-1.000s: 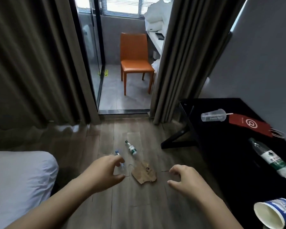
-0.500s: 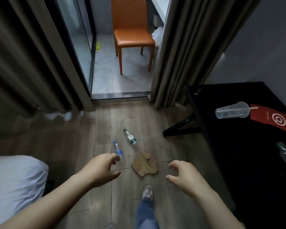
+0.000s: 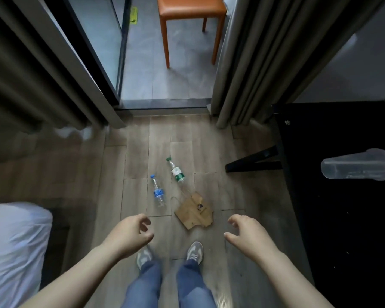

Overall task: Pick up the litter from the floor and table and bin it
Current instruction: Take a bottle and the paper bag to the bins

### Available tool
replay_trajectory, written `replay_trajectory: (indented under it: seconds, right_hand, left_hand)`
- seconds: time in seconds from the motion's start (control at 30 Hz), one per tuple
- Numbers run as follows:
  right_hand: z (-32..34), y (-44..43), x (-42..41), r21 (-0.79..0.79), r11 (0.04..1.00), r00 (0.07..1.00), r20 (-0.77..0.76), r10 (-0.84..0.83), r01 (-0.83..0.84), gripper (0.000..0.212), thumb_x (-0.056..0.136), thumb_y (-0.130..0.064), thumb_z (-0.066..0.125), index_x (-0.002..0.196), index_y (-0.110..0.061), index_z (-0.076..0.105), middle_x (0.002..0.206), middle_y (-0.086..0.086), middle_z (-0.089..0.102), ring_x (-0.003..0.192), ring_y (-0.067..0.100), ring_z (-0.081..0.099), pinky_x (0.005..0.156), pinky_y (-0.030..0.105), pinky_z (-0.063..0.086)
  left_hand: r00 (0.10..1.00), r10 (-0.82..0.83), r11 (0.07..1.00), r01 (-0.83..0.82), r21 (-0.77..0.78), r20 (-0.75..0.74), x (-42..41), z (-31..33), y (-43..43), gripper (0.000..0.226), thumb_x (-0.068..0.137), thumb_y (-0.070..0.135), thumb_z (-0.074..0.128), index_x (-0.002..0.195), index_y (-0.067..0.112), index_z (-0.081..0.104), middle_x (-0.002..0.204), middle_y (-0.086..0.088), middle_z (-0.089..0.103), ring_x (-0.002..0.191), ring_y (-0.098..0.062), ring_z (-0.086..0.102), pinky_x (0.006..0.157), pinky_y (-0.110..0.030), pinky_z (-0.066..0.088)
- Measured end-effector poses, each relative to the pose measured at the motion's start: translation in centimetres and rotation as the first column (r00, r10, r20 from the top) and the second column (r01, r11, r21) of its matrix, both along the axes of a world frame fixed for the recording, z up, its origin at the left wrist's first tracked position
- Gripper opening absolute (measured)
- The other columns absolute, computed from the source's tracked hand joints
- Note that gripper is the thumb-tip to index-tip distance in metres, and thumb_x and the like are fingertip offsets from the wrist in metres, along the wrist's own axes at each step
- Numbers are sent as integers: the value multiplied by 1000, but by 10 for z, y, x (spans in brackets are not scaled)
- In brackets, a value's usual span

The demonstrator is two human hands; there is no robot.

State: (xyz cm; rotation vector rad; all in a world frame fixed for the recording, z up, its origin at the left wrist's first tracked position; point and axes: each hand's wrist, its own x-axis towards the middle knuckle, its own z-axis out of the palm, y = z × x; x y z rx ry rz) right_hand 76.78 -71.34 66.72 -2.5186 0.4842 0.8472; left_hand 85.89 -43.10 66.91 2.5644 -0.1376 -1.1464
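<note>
Three pieces of litter lie on the wooden floor in front of my feet: a clear bottle with a blue cap and label (image 3: 157, 191), a clear bottle with a green cap and label (image 3: 176, 172), and a crumpled brown paper bag (image 3: 195, 211). A clear plastic cup (image 3: 358, 167) lies on its side on the black table (image 3: 342, 230) at the right. My left hand (image 3: 129, 235) hovers below the blue bottle, fingers loosely curled and empty. Just right of the bag, my right hand (image 3: 246, 234) is held out, fingers loosely curled, holding nothing.
A white bed corner (image 3: 13, 252) fills the lower left. Grey curtains (image 3: 253, 58) hang on both sides of a sliding glass door. An orange chair (image 3: 190, 16) stands on the tiled floor beyond it. The table's black leg (image 3: 253, 164) juts onto the floor. No bin is in view.
The view has tilted down and moved forward, so my legs and shoes now show. Both hands have dropped lower in view, still empty. The litter has not moved.
</note>
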Motion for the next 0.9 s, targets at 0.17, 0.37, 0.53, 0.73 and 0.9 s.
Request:
replay_trajectory:
  seconds: [0.17,0.37,0.53,0.73,0.9]
  right_hand:
    - [-50,-6,20,-2,1000,998,-60,2,-2,44,85,-43,59,125,-24,56,123,-2,61,115,15,56,92,26,44]
    - [-132,-3,52,1,999,997,-72,-38,38,44,86,-41,60,127,-24,54,123,-3,60,113,15,57,90,27,45]
    - [-224,4,79,1,997,993,-94,-71,71,42,86,-39,60,125,-22,55,121,0,59,110,18,58,88,29,47]
    - [-347,12,103,-23,993,983,-136,-120,118,49,86,-38,61,130,-18,51,126,5,55,115,24,54,91,31,45]
    - [-440,19,115,-38,988,970,-190,-154,149,55,86,-36,63,134,-14,47,130,11,52,120,30,51,95,33,43]
  left_hand:
    - [999,42,998,-41,51,-28,29,-53,-4,30,82,35,64,108,21,63,94,7,67,89,-10,63,73,-21,46]
    - [998,35,991,-28,128,-55,57,-151,-6,30,82,37,61,108,21,62,98,4,68,91,-15,63,69,-23,44]
    - [995,62,984,-48,170,-79,79,-251,-3,35,83,38,61,113,20,60,102,2,67,92,-17,62,73,-25,48]
    - [996,90,980,-83,180,-29,102,-371,0,41,85,39,58,120,17,58,110,-4,67,99,-23,62,77,-28,48]
    - [995,88,980,-79,180,-41,120,-457,-1,45,87,40,60,123,14,57,115,-7,66,105,-25,61,85,-32,50]
